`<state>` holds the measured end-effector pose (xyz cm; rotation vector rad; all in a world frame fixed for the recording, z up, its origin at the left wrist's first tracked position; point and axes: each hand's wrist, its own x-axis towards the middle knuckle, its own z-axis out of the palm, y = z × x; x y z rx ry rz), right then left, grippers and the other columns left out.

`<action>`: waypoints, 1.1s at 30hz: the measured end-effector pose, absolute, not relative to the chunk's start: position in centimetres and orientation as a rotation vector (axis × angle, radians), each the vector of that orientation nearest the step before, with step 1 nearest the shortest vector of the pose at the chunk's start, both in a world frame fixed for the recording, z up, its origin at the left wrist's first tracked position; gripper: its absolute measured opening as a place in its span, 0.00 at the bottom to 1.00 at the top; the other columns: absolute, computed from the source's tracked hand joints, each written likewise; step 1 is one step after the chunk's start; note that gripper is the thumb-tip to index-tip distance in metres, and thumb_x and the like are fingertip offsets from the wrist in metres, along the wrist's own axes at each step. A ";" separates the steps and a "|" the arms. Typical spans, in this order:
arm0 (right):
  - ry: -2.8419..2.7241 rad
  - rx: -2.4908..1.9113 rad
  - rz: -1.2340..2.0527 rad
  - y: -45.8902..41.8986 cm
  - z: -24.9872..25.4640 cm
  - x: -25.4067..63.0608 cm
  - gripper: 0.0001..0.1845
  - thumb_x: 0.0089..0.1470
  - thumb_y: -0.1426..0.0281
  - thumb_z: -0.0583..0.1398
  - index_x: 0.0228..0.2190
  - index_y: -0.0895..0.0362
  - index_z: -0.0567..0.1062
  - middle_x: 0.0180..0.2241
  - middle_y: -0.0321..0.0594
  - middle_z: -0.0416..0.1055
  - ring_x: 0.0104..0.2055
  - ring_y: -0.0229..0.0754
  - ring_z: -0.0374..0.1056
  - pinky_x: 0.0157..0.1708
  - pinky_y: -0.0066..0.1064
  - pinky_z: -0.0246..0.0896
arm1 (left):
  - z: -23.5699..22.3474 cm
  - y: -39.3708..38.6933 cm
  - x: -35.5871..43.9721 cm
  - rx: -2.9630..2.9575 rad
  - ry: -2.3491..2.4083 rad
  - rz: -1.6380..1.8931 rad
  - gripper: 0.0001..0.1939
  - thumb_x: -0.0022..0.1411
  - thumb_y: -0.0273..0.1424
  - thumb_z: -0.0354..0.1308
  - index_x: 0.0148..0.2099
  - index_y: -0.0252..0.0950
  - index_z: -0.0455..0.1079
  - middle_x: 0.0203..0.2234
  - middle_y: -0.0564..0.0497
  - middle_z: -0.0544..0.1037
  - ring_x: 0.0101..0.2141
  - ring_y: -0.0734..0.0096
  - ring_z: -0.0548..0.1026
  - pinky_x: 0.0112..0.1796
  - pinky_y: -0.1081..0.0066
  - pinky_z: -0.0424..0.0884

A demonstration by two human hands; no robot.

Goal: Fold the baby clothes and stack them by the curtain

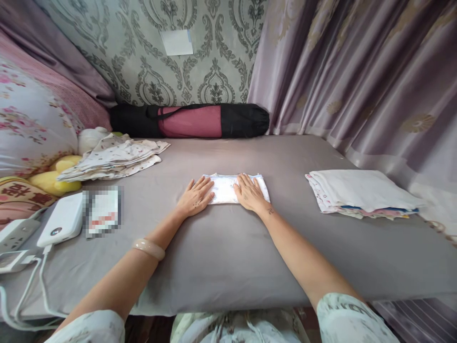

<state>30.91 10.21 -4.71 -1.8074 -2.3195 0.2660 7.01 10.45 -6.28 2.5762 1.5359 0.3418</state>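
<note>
A white folded cloth (224,190) with a faint print lies flat on the grey sheet (228,252), forming a wide, low rectangle. On its left end rests my left hand (195,196), palm down with the fingers stretched out. My right hand (250,193) presses flat on the right part of the cloth, its fingers also extended. Neither hand grips the fabric. The stretch of cloth between the two hands shows, while the parts under the palms are hidden.
To the right sits a stack of folded cloths (360,190). Patterned cloths (114,159) are piled at the left, near a yellow plush toy (55,181). A white power bank (62,219) with cables lies at the left front. Along the wall runs a black and pink bag (191,121).
</note>
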 end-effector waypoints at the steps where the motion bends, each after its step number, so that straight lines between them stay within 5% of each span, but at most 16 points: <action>1: -2.321 -1.807 0.275 10.2 -4.6 30.9 0.34 0.67 0.60 0.38 0.65 0.67 0.54 0.68 0.49 0.46 0.70 0.48 0.38 0.67 0.45 0.29 | -6.2 10.4 7.0 2.579 1.533 0.349 0.29 0.71 0.45 0.37 0.67 0.38 0.56 0.67 0.45 0.56 0.67 0.58 0.47 0.64 0.48 0.43; 15: -2.259 -1.940 0.178 12.2 -4.3 35.8 0.36 0.66 0.57 0.35 0.66 0.65 0.49 0.69 0.47 0.39 0.71 0.47 0.33 0.67 0.49 0.26 | -6.0 10.2 6.9 2.625 1.548 0.347 0.30 0.71 0.44 0.35 0.69 0.37 0.52 0.68 0.47 0.52 0.68 0.61 0.43 0.65 0.52 0.40; 25: -2.274 -1.997 0.266 12.7 -5.4 36.0 0.34 0.66 0.59 0.37 0.65 0.65 0.53 0.69 0.47 0.44 0.70 0.48 0.37 0.67 0.45 0.33 | -5.9 10.6 7.3 2.542 1.612 0.133 0.30 0.71 0.43 0.31 0.70 0.38 0.50 0.68 0.48 0.51 0.68 0.62 0.44 0.64 0.50 0.40; 33: -2.268 -1.979 0.257 12.9 -5.1 36.1 0.31 0.66 0.60 0.42 0.64 0.64 0.57 0.67 0.50 0.49 0.69 0.50 0.43 0.65 0.43 0.39 | -3.7 13.0 7.7 2.598 1.596 0.234 0.22 0.71 0.39 0.38 0.53 0.42 0.71 0.54 0.47 0.74 0.55 0.60 0.69 0.58 0.52 0.54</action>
